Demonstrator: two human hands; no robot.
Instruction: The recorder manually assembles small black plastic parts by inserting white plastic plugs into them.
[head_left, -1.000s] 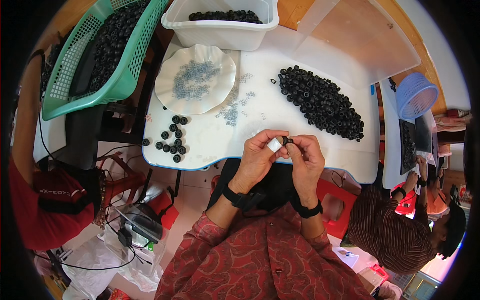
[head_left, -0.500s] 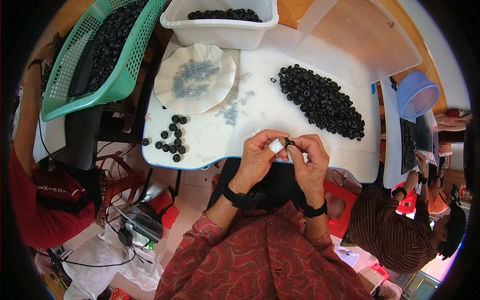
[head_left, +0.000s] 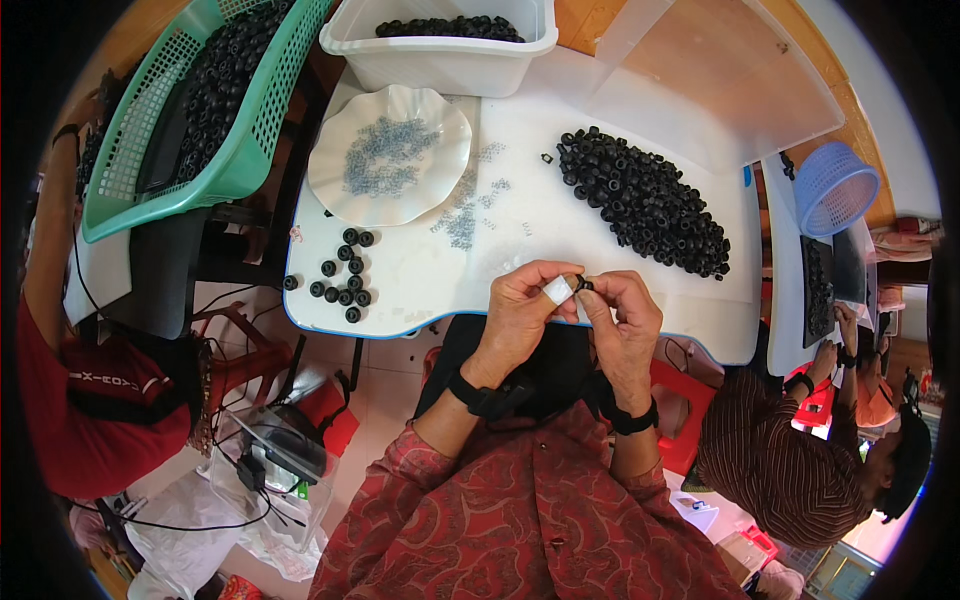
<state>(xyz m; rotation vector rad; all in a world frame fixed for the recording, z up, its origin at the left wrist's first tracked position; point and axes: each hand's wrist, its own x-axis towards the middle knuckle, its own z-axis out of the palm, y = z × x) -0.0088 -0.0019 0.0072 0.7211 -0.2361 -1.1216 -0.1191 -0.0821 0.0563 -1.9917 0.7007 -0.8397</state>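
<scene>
Left hand [head_left: 522,308], right hand [head_left: 622,312]: fingers pinching a small black plastic piece [head_left: 584,284]. Early days imo: few round black parts [head_left: 356,266] set aside, big black plastic heap [head_left: 640,200] remaining.

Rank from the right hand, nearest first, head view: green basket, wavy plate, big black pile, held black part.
1. Held black part: pinched by the right hand.
2. Big black pile: beyond that hand, on the white table.
3. Wavy plate: table's left side.
4. Green basket: far left, past the table.
</scene>
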